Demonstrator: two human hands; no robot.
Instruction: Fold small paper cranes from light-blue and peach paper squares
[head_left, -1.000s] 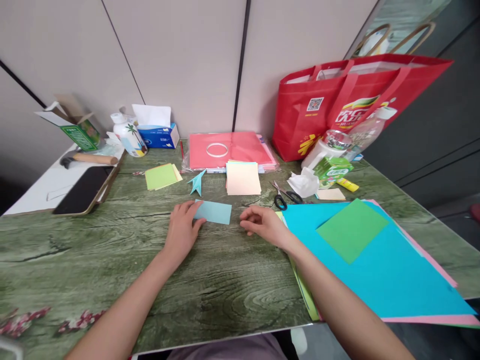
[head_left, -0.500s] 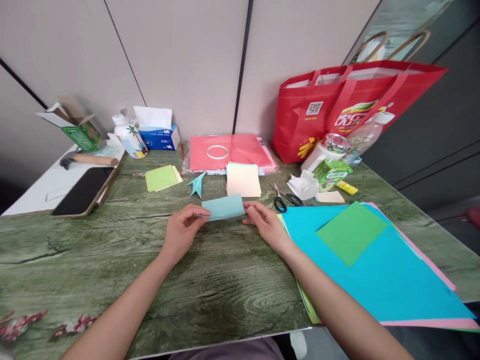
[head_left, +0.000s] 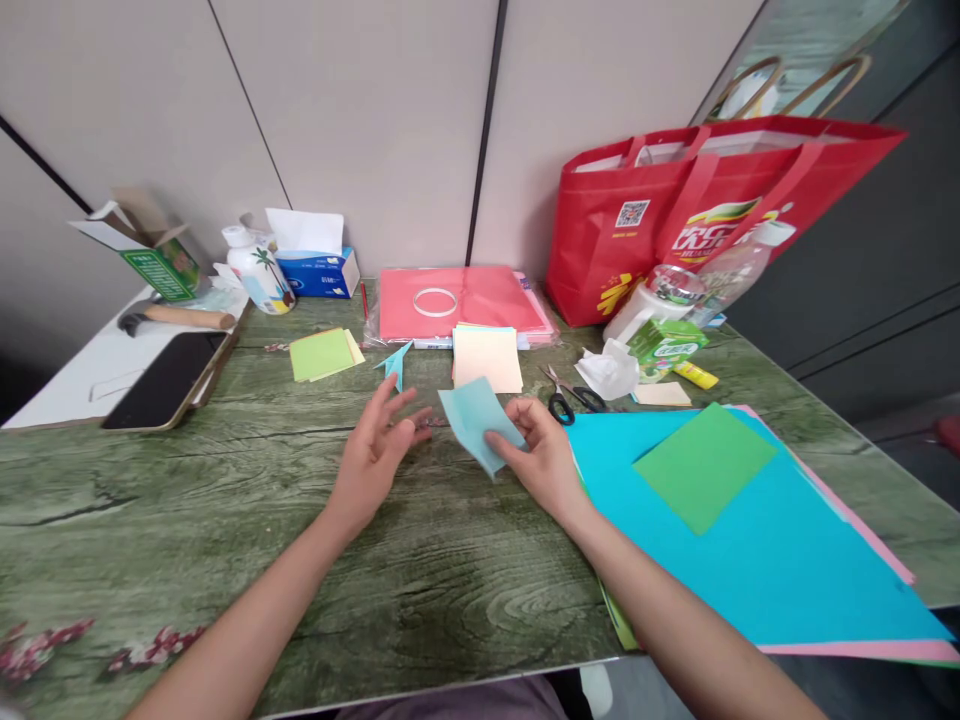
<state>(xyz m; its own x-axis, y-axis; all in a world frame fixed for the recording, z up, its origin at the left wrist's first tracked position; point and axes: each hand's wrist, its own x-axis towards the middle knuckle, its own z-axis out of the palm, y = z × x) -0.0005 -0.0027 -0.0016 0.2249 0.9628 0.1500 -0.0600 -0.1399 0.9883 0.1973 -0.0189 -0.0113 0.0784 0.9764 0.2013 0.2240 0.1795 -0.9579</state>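
Note:
A light blue sheet of paper (head_left: 480, 420) with a crease is pinched at its right edge by my right hand (head_left: 544, 455), thumb on top. It is held tilted above the table. To its left, my left hand (head_left: 375, 445) is apart from the paper, fingers spread and holding nothing. Just beyond those fingers lies a folded light blue paper figure (head_left: 397, 363), partly covered by a fingertip. Behind the held sheet sits a stack of cream paper squares (head_left: 487, 358). Green and yellow squares (head_left: 322, 355) lie to the left.
Scissors (head_left: 568, 395), crumpled tissue (head_left: 609, 370) and a small green box (head_left: 664, 350) stand right of centre. Large blue sheets (head_left: 720, 580) bear a green square (head_left: 705, 465). A red bag (head_left: 600, 240) is behind. A phone (head_left: 169, 380) and hammer (head_left: 187, 317) lie left.
My left hand has let go of the paper and opened its fingers. My right hand has turned the sheet, which now tilts and shows more of its surface.

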